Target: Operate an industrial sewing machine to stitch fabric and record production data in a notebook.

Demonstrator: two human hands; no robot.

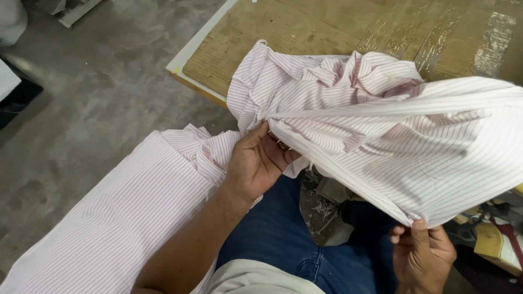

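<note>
Two hands in view, both closed on one piece of white cloth with thin red stripes (403, 136). Left hand (256, 163) pinches a folded edge at centre; right hand (422, 256) grips the cloth's lower corner at near right. The cloth is bunched over the near edge of one worn wooden table (305, 32), far right. One second striped piece (120, 218) drapes at near left. Grey concrete floor (98, 76) at far left.

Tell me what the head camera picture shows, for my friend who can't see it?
Two hands hold a white shirt with thin red stripes: the left hand pinches one edge, the right hand grips a lower corner. The shirt spills onto a worn wooden table.
</note>
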